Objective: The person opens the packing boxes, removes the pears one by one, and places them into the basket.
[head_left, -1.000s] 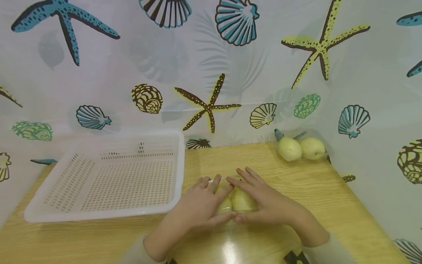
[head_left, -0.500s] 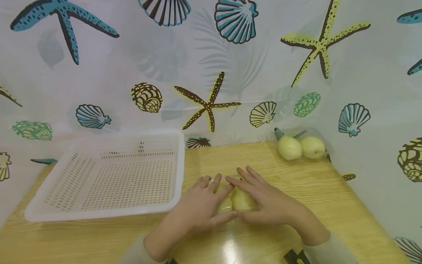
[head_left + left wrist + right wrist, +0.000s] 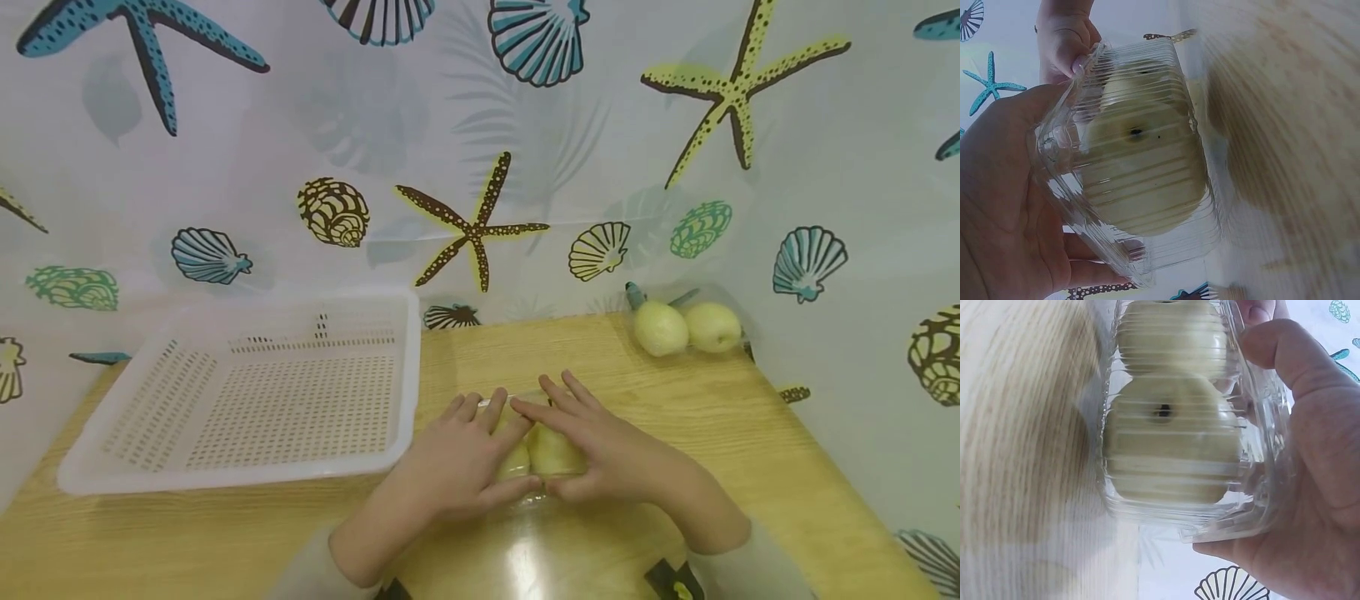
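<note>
Between my two hands is a clear, ribbed plastic clamshell box point(image 3: 1147, 206) with two round, pale yellow pears point(image 3: 1169, 444) inside, close against the tabletop. My left hand point(image 3: 450, 467) grips its left end, palm over the top, fingers reaching to the far edge and thumb along the near edge. Around the right end my right hand point(image 3: 618, 454) holds in the same way; in the right wrist view its thumb point(image 3: 1310, 359) lies along the rim. The forefingers almost meet over the top, the thumb tips meet at the near side. Part of the fruit is hidden under my hands.
A white perforated plastic basket point(image 3: 288, 412) stands on the wooden table point(image 3: 600, 550) to the left, close to my left hand. At the back right corner sits another clear pack of pears point(image 3: 660, 327). A shell-and-starfish patterned curtain point(image 3: 300, 133) borders the table.
My right thumb has shifted slightly right, clear of its place under the left thumb tip. Both hands otherwise keep their hold on the box. The head view has tipped down a little.
</note>
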`<state>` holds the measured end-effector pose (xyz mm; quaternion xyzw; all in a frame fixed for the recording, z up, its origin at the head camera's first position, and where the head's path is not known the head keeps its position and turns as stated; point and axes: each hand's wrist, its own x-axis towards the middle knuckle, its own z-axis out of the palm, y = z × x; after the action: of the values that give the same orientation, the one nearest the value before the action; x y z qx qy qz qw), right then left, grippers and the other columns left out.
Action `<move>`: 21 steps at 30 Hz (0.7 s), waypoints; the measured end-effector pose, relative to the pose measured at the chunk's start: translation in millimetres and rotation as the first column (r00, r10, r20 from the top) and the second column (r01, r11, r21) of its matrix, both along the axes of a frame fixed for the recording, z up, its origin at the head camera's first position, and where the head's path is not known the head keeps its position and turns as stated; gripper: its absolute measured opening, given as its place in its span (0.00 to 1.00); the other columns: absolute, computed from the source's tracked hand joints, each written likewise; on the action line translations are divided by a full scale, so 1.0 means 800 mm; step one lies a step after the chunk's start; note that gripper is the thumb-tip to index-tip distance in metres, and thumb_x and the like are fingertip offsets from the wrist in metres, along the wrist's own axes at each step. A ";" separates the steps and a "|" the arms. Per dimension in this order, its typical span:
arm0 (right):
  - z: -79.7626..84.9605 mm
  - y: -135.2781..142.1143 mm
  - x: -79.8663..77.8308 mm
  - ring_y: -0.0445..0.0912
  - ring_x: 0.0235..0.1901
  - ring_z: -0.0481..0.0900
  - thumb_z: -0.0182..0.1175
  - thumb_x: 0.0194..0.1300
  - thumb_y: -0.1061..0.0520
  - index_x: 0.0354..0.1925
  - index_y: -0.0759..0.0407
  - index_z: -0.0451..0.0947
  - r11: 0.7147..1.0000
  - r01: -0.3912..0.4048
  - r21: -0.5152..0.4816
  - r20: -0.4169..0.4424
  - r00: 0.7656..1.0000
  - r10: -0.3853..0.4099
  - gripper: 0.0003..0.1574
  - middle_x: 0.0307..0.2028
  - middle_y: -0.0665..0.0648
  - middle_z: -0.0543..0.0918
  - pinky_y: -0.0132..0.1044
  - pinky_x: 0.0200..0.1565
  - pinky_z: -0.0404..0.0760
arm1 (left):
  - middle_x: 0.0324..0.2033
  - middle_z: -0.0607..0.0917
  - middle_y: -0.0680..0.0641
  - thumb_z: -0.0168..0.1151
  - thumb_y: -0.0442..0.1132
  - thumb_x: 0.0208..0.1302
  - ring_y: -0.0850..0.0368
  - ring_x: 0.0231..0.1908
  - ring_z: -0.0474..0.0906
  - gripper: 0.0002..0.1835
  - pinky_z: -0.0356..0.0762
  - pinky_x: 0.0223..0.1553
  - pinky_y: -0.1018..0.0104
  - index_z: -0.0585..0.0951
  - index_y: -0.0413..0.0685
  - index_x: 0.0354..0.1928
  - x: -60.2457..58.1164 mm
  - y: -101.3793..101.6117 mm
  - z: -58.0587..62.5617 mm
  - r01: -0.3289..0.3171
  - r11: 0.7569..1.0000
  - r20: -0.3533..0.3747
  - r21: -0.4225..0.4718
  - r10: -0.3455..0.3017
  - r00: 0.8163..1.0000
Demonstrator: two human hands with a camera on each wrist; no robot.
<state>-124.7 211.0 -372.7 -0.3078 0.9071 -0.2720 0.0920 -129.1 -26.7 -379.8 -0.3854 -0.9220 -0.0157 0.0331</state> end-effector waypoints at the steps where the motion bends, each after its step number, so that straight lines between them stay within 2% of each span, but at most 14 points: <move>1: 0.000 0.000 0.000 0.63 0.77 0.32 0.71 0.55 0.47 0.77 0.33 0.53 1.000 -0.007 0.000 0.003 1.000 0.007 0.57 0.78 0.63 0.44 0.74 0.65 0.53 | 0.72 0.65 0.36 0.29 0.75 0.69 0.33 0.68 0.66 0.43 0.61 0.71 0.44 0.57 0.61 0.78 0.000 0.000 0.000 0.002 1.000 -0.004 -0.001 -0.002 1.000; 6: 0.002 0.000 -0.001 0.64 0.77 0.31 0.72 0.55 0.47 0.77 0.34 0.52 1.000 -0.020 0.015 -0.009 1.000 0.021 0.59 0.78 0.65 0.44 0.74 0.65 0.53 | 0.72 0.66 0.36 0.29 0.75 0.69 0.33 0.68 0.66 0.43 0.62 0.70 0.44 0.58 0.61 0.78 -0.001 0.000 0.003 0.014 1.000 -0.017 -0.011 -0.014 1.000; 12: -0.001 -0.005 0.000 0.70 0.75 0.33 0.73 0.54 0.45 0.79 0.35 0.49 0.996 -0.036 0.081 -0.056 0.998 0.041 0.62 0.78 0.67 0.45 0.74 0.64 0.57 | 0.70 0.68 0.37 0.30 0.71 0.73 0.35 0.67 0.68 0.38 0.64 0.69 0.45 0.63 0.61 0.76 -0.002 0.000 0.006 0.026 1.000 -0.012 -0.008 -0.026 1.000; 17: -0.002 -0.006 0.001 0.68 0.76 0.32 0.70 0.59 0.43 0.78 0.31 0.47 0.997 -0.028 0.075 -0.055 0.998 0.032 0.58 0.78 0.63 0.44 0.74 0.63 0.58 | 0.71 0.67 0.36 0.32 0.71 0.72 0.34 0.68 0.67 0.38 0.64 0.69 0.45 0.64 0.62 0.75 0.001 -0.001 0.010 0.015 1.000 0.026 0.018 -0.015 1.000; 21: -0.002 -0.006 0.000 0.68 0.76 0.30 0.68 0.61 0.43 0.78 0.31 0.46 0.997 -0.044 0.057 -0.034 0.998 0.046 0.57 0.79 0.62 0.43 0.75 0.63 0.58 | 0.72 0.65 0.37 0.35 0.73 0.70 0.33 0.69 0.65 0.39 0.64 0.69 0.44 0.64 0.63 0.75 0.001 -0.003 0.013 0.001 0.999 0.094 0.044 -0.005 0.996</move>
<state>-124.3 206.1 -374.2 -0.3303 0.9086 -0.2388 0.0906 -128.0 -29.1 -369.8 -0.3850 -0.9213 -0.0540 -0.0020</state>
